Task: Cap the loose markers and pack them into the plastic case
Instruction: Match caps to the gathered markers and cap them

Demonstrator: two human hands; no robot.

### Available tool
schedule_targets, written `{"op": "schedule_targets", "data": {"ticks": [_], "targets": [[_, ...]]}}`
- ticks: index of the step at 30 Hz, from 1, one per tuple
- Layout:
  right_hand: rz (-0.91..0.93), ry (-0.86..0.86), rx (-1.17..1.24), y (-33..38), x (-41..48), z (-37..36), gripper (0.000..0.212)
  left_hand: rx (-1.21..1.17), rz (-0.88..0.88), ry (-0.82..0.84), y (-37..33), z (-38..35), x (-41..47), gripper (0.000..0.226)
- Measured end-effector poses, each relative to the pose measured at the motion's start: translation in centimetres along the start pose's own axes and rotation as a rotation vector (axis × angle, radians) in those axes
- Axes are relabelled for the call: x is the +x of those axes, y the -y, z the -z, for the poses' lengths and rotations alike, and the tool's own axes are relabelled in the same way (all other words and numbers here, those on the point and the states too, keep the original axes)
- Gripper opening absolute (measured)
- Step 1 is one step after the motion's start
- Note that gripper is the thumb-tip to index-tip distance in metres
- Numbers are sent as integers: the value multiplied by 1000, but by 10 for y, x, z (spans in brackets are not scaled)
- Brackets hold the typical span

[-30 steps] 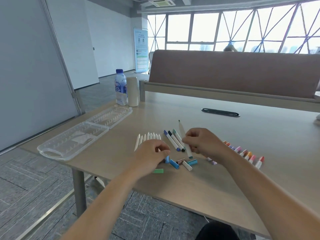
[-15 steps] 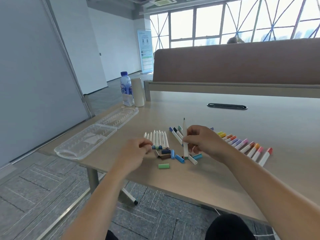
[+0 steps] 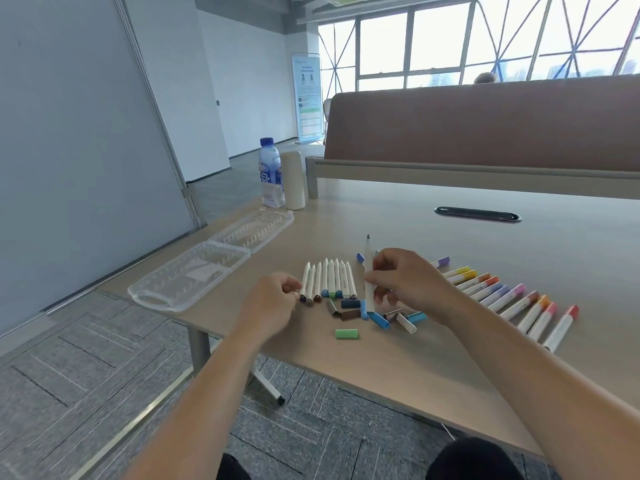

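Table (image 3: 485,244): R hand (image 3: 408,282) pinches upright uncapped marker (image 3: 368,258); L hand (image 3: 273,299) curled, contents hidden.

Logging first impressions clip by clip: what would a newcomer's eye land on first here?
The right hand holding an uncapped marker upright over the table draws the eye first, with loose caps scattered just beneath. To its right fans a row of capped markers in bright colours; at the left edge the clear plastic case lies open.
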State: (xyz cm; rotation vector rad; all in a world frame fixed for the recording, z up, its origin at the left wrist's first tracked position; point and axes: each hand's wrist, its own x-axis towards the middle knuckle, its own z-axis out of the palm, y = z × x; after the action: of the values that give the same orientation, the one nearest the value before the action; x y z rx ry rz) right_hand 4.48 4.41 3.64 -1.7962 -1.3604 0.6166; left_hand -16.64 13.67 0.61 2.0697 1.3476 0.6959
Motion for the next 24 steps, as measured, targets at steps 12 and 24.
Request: {"op": "schedule_targets", "data": {"ticks": [12, 24], "targets": [[10, -8, -29, -2, 2, -3, 8, 42, -243, 361, -15, -12, -20, 18], [-5, -6, 40, 2, -4, 5, 12, 125, -255, 306, -22, -20, -27, 8]]}}
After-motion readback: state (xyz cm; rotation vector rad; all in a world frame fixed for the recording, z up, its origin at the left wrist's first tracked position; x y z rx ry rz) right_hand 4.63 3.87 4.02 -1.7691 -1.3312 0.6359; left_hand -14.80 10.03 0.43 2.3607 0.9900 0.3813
